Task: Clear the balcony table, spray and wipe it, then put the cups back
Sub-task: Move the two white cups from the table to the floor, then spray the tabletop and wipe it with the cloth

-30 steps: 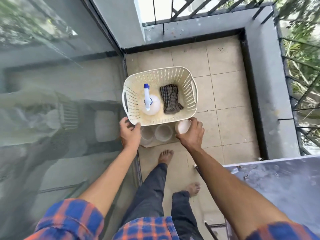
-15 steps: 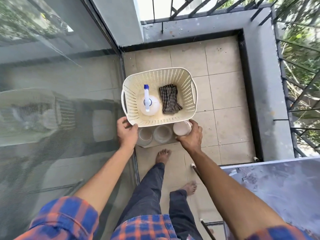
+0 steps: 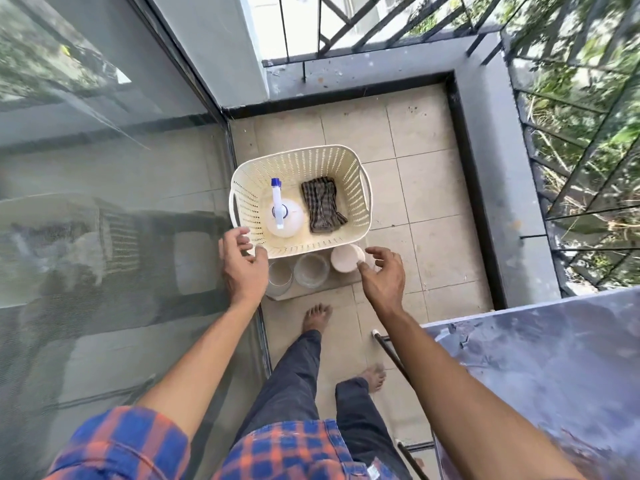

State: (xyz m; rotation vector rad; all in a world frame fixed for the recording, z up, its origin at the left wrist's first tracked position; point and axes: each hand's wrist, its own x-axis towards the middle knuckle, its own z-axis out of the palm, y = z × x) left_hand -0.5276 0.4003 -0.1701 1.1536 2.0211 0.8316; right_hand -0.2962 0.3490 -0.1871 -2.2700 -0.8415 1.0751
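On the tiled balcony floor, at the middle of the view, stands the cream basket [image 3: 366,188], with the spray bottle [image 3: 282,220] upright in its 9 o'clock half and the folded checked cloth [image 3: 322,206] in its 3 o'clock half. Just outside the basket's 6 o'clock wall three cups stand in a row on a flat brown board: two clear glasses [image 3: 280,277] [image 3: 311,270] and, at the 3 o'clock end, the white cup [image 3: 344,258].

Half a second ago the left hand [image 3: 244,268] gripped the basket's rim at its 7 o'clock corner. Now it has let go and hangs there with its fingers loosely spread and holding nothing. Its thumb lies over the rim, but whether it touches cannot be told.

The right hand [image 3: 386,278] earlier had its fingers wrapped over the white cup. It too has released and drawn back toward 4 o'clock of the cup, fingers wide apart and empty, the thumb tip at the cup's edge. The cup now stands on its own beside the glasses.

At 4 o'clock in the view the grey, smudged table [image 3: 540,368] shows its bare top. A glass door [image 3: 104,202] fills the 9 o'clock side, and a bare foot [image 3: 317,317] stands just below the cups.
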